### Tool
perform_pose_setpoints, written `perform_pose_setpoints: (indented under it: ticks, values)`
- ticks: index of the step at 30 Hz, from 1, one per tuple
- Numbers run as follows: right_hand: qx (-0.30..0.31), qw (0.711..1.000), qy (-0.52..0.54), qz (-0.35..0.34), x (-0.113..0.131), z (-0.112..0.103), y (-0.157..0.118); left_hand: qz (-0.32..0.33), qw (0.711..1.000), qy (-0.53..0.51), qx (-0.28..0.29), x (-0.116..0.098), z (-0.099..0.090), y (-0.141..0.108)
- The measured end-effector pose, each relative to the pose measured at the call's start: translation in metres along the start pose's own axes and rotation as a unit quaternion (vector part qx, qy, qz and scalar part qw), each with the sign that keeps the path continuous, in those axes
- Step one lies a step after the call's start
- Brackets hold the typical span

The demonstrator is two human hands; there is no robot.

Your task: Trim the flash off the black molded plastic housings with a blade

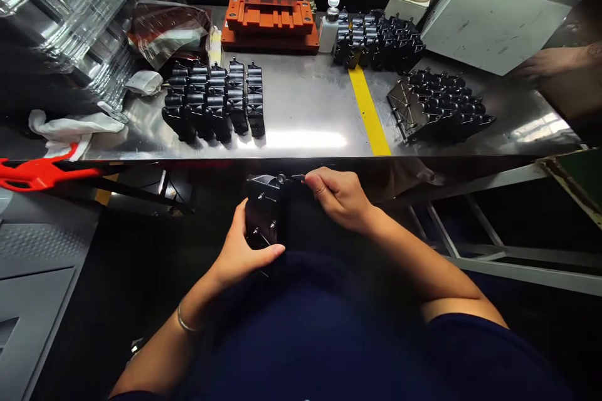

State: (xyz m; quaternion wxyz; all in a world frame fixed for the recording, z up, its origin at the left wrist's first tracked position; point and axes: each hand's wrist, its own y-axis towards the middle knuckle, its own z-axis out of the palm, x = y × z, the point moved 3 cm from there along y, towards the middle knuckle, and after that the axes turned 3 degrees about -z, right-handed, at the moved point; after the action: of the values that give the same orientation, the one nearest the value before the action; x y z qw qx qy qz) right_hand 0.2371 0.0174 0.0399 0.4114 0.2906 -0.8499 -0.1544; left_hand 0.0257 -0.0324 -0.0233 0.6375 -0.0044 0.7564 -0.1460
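Note:
My left hand (247, 250) is wrapped round a glossy black plastic part (263, 210), tilted up in front of the table's edge. Small posts and a round boss show on its face. Closed in a pinch, my right hand (341, 195) holds a thin pointed metal tool (297, 177), whose tip is close to the boss at the part's top corner. Whether the tip touches the part I cannot tell. Beyond my hands, a block of similar black parts (214, 100) stands in rows on the metal table (301, 113).
More black parts stand in a group (376, 41) at the back and another group (439, 103) at right. An orange-brown fixture (270, 22), a pump bottle (329, 28) and a grey box (498, 19) line the back. Clear trays (79, 19) are stacked left. Someone's arm (564, 62) shows at right.

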Motion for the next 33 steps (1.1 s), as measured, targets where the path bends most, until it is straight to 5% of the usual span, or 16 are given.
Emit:
perform_pose_setpoints:
  ticks: [3,6,10,25,29,33]
  values:
    - [0.031,0.994,-0.076,-0.069,0.01,-0.001,-0.004,0.12,0.973,0.148,-0.129,0.007,-0.004,0.0]
    - [0.049,0.979,-0.168,-0.104,0.016,-0.003,-0.006,0.264,0.915,0.238,-0.19,0.011,-0.003,-0.003]
    - [0.082,0.962,-0.216,-0.143,0.023,-0.003,-0.009,0.326,0.858,0.316,-0.239,0.011,-0.003,-0.005]
    - [0.096,0.951,-0.207,-0.208,0.025,-0.009,-0.012,0.25,0.94,0.231,0.0,0.002,-0.005,-0.006]
    - [0.077,0.946,-0.205,-0.238,0.026,-0.008,-0.015,0.214,0.952,0.219,0.026,0.005,-0.005,-0.006]
    - [0.06,0.964,-0.191,-0.176,0.023,-0.008,-0.014,0.204,0.965,0.166,0.002,0.009,-0.005,-0.002]
